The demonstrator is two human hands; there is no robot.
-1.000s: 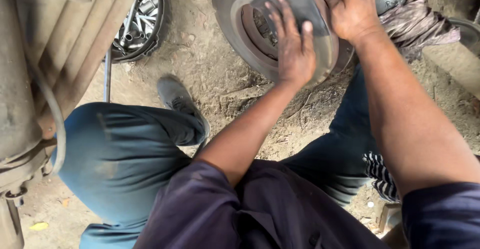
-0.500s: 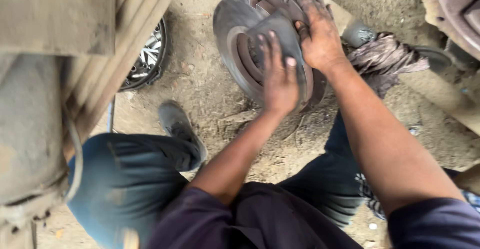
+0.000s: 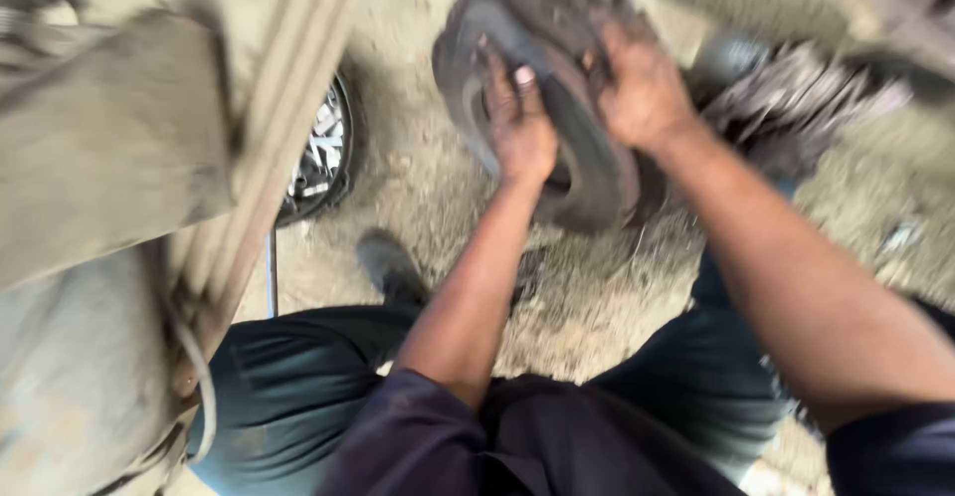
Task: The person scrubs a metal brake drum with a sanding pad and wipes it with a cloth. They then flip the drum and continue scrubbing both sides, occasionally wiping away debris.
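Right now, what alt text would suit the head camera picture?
Both hands, left hand and right hand, grip a rusty brake disc held on edge over dusty ground. A wheel lies to the left; the picture is blurred.

Dusty dirt ground bears a wheel, a shoe and a striped rag.

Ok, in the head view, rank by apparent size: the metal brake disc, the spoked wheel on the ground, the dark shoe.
1. Grey round metal brake disc, though it is nearer the camera.
2. Spoked wheel, partly hidden.
3. Dark shoe.
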